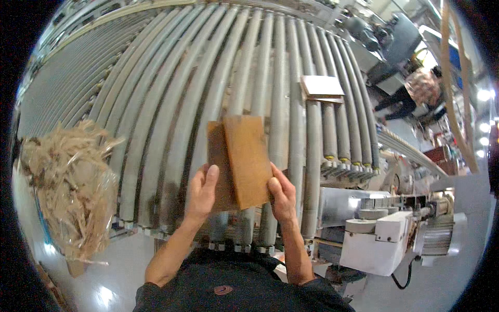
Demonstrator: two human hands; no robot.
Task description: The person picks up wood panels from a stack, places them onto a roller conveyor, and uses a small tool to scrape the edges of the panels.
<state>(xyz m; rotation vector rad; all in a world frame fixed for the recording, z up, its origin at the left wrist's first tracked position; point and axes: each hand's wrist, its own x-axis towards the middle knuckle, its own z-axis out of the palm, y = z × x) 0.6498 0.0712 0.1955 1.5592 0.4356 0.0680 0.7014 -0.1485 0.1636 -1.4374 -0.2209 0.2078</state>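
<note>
I hold two flat brown wooden boards over a roller conveyor (171,99). My left hand (201,191) grips the darker board (215,156) along its left edge. My right hand (281,195) grips the lighter orange-brown board (248,158) at its lower right corner. The lighter board lies in front and overlaps the darker one. Both boards stand nearly upright and tilt slightly left.
A small stack of pale boards (321,87) lies on the rollers at the back right. A clear bag of wood shavings (73,182) hangs at the left. A white and grey machine (384,234) stands at the right. Another person (421,88) is far right.
</note>
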